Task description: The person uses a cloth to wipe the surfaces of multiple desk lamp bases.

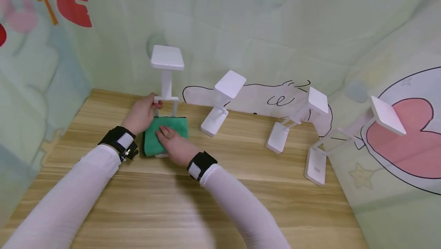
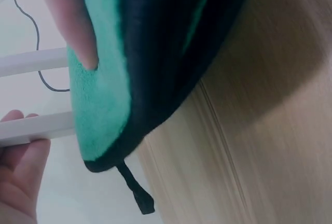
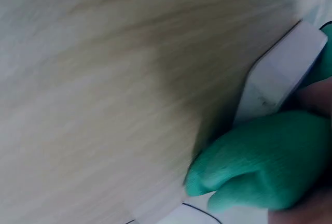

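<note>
Left hand (image 1: 140, 114) pinches the lower arm of the tall white plastic stand (image 1: 166, 74) at the wooden desk's (image 1: 220, 187) back left. Right hand (image 1: 176, 144) presses flat-fingered on the green microfibre cloth (image 1: 153, 139) covering its base. Three similar white stands (image 1: 220, 103) to the right look untouched; wiping appears barely begun.

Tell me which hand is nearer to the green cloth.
Right. The right hand presses flat on the green cloth; the left hand grips the white stand beside it.
</note>
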The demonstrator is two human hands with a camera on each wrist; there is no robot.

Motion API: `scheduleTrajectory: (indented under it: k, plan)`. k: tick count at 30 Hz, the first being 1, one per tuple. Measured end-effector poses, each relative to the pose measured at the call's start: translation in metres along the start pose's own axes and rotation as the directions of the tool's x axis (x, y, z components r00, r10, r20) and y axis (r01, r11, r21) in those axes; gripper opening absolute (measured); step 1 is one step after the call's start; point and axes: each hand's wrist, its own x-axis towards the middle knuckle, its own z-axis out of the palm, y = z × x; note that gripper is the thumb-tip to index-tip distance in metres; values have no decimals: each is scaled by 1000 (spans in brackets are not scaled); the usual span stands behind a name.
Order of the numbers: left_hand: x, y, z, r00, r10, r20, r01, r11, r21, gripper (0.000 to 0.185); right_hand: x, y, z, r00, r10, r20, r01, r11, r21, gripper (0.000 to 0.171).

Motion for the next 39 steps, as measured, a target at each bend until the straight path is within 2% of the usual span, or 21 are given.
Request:
scheduleTrajectory:
  k: [4, 9, 15, 18, 26, 29, 33, 39]
  plan:
    - [1, 5, 1, 1000, -22, 5, 22, 1000, 12, 16, -8, -6, -1, 999, 37, -11, -38, 994, -103, 52]
    - [-2, 10, 5, 998, -69, 5, 68, 995, 66, 19, -31, -17, -6, 999, 51, 4, -49, 985, -166, 47]
    - [-6, 8, 6, 997, -76, -29, 80, 983, 163, 22, -48, -34, -15, 993, -4, 114, 32, 968, -248, 54]
    - [-8, 8, 7, 996, -78, -36, 83, 982, 171, 25, -48, -42, -19, 988, -31, 149, 68, 966, -251, 57]
    - [-5, 6, 6, 998, -59, 6, 58, 985, 163, 25, -36, -41, -17, 990, -84, 117, 103, 980, -171, 62]
    - [-4, 2, 5, 999, -45, 9, 43, 987, 156, 17, -29, -33, -13, 991, -100, 92, 105, 993, -55, 63]
    - [-4, -2, 4, 1000, -21, 7, 19, 991, 136, 9, -17, -21, -10, 993, -99, 61, 93, 992, 91, 65]
    - [-4, -3, 3, 1000, -14, 10, 13, 992, 127, 8, -1, -6, -5, 999, -42, 8, 41, 995, 93, 63]
